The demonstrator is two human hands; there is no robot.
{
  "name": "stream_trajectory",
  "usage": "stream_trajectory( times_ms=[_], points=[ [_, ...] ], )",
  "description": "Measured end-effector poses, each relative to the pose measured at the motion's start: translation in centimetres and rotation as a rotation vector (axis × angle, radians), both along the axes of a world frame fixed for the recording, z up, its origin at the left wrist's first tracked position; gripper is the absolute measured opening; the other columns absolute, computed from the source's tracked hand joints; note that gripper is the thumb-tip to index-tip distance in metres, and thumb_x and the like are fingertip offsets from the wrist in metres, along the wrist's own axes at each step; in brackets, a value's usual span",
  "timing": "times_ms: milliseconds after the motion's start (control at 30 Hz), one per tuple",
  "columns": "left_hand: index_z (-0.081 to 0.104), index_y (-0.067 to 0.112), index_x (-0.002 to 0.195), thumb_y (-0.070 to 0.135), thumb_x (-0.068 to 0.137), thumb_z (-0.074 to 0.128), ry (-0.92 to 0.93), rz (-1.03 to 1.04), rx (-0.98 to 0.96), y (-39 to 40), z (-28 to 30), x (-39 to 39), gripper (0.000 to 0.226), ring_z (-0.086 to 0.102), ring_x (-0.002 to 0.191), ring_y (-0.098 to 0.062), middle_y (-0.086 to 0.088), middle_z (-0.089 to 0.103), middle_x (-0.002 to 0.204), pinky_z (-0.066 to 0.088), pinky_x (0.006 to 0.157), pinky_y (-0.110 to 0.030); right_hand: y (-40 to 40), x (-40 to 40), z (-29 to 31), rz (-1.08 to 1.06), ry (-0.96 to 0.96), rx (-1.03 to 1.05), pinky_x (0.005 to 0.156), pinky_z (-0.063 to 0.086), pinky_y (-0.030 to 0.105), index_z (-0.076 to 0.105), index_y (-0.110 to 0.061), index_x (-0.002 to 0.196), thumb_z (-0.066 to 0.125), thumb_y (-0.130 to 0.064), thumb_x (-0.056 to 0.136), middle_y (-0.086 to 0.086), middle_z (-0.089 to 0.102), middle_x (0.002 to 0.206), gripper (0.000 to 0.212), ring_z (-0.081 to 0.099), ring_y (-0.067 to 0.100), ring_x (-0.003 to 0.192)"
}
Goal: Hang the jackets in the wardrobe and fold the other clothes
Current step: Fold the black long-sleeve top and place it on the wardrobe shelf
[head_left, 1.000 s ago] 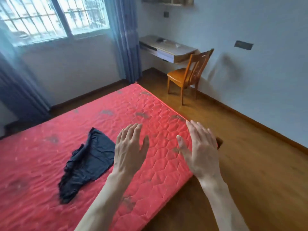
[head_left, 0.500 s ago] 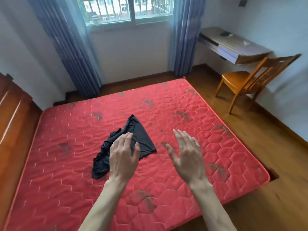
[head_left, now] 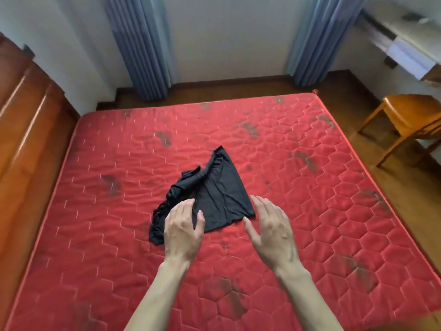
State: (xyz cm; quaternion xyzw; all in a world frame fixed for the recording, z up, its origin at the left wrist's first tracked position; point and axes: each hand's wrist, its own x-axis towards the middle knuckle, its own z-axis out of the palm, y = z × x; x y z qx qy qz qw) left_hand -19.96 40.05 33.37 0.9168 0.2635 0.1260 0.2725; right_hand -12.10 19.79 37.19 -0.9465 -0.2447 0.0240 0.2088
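Lying near the middle of the red quilted mattress (head_left: 310,211), the crumpled black fabric garment (head_left: 214,194) spreads out flat on its right side and bunches into folds along its left edge. Both bare hands reach forward above it with palms down and hold nothing. The left hand (head_left: 182,231) has its fingers loosely together and overlaps the garment's near left part in the view; whether it touches the cloth cannot be told. The right hand (head_left: 272,231) has its fingers spread apart and sits just beside the garment's near right corner, over the mattress. A brown wooden wardrobe (head_left: 26,130) stands along the left side, an orange wooden chair (head_left: 405,115) stands on the floor at right, and blue curtains (head_left: 140,44) hang on the far wall.
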Motion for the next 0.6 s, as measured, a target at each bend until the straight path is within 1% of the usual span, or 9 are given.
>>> stream_trajectory(
  times_ms=[100,167,300,367,433,467,500,567,600],
  points=[
    [0.066,0.003,0.132,0.018,0.097,0.068,0.036,0.011,-0.023,1.4,-5.2,1.7,0.037,0.063,0.122,-0.033,-0.013,0.069,0.129,0.048,0.106,-0.048,2.3,2.9,-4.5,0.038,0.036,-0.031,0.119,0.037,0.044,0.051,-0.013,0.152,0.065,-0.034,0.101,0.006,0.055,0.152,0.057,0.049,0.023,0.144],
    [0.067,0.003,0.130,0.015,0.095,0.072,0.062,0.011,-0.020,2.2,-9.8,2.3,0.037,0.064,0.120,-0.032,-0.012,0.070,0.127,0.050,0.104,-0.048,3.5,4.6,-8.7,0.066,0.046,-0.053,0.117,0.041,0.044,0.054,-0.012,0.150,0.070,-0.031,0.099,0.007,0.057,0.149,0.057,0.052,0.025,0.140],
    [0.069,0.003,0.126,0.013,0.089,0.077,0.109,-0.016,0.009,3.2,-20.5,3.5,0.039,0.068,0.115,-0.031,-0.011,0.072,0.122,0.055,0.101,-0.048,5.1,7.0,-19.6,0.151,0.072,-0.117,0.109,0.050,0.045,0.061,-0.009,0.144,0.079,-0.024,0.090,0.008,0.063,0.142,0.059,0.061,0.026,0.132],
    [0.071,0.003,0.124,0.011,0.083,0.083,0.183,-0.027,0.019,3.5,-26.4,4.7,0.043,0.070,0.110,-0.032,-0.011,0.073,0.118,0.057,0.097,-0.047,5.7,7.8,-25.7,0.192,0.086,-0.188,0.105,0.054,0.046,0.064,-0.010,0.141,0.084,-0.021,0.084,0.007,0.066,0.140,0.061,0.064,0.025,0.129],
    [0.073,0.002,0.121,0.010,0.076,0.088,0.254,-0.044,0.025,3.3,-31.7,5.8,0.048,0.072,0.106,-0.032,-0.011,0.075,0.113,0.060,0.093,-0.046,5.9,8.6,-31.6,0.207,0.119,-0.261,0.098,0.058,0.044,0.070,-0.009,0.133,0.090,-0.015,0.073,0.007,0.071,0.132,0.063,0.070,0.026,0.120],
    [0.074,0.002,0.119,0.010,0.073,0.090,0.286,-0.059,0.028,3.1,-34.1,6.3,0.050,0.073,0.104,-0.032,-0.011,0.075,0.111,0.060,0.091,-0.046,5.9,9.1,-34.3,0.214,0.131,-0.292,0.097,0.059,0.044,0.071,-0.009,0.131,0.089,-0.011,0.071,0.007,0.072,0.131,0.063,0.071,0.026,0.119],
    [0.074,0.001,0.118,0.009,0.070,0.091,0.319,-0.081,0.036,3.0,-36.2,6.8,0.052,0.073,0.102,-0.032,-0.011,0.076,0.109,0.061,0.090,-0.045,6.0,9.6,-36.8,0.236,0.152,-0.323,0.101,0.056,0.044,0.068,-0.009,0.135,0.084,-0.010,0.075,0.007,0.069,0.136,0.062,0.068,0.027,0.124],
    [0.075,0.000,0.116,0.010,0.067,0.093,0.379,-0.132,0.073,2.7,-39.8,7.5,0.053,0.074,0.099,-0.031,-0.010,0.075,0.105,0.061,0.086,-0.044,6.1,10.4,-41.2,0.289,0.183,-0.382,0.116,0.041,0.041,0.050,-0.012,0.153,0.063,-0.012,0.093,0.004,0.052,0.156,0.062,0.050,0.025,0.144],
    [0.074,0.001,0.116,0.011,0.067,0.093,0.401,-0.156,0.098,2.7,-41.3,7.8,0.053,0.073,0.098,-0.031,-0.010,0.074,0.105,0.061,0.085,-0.044,6.1,10.8,-43.0,0.301,0.206,-0.396,0.120,0.035,0.039,0.041,-0.014,0.159,0.056,-0.015,0.097,0.003,0.044,0.162,0.063,0.042,0.024,0.149]
  ],
)
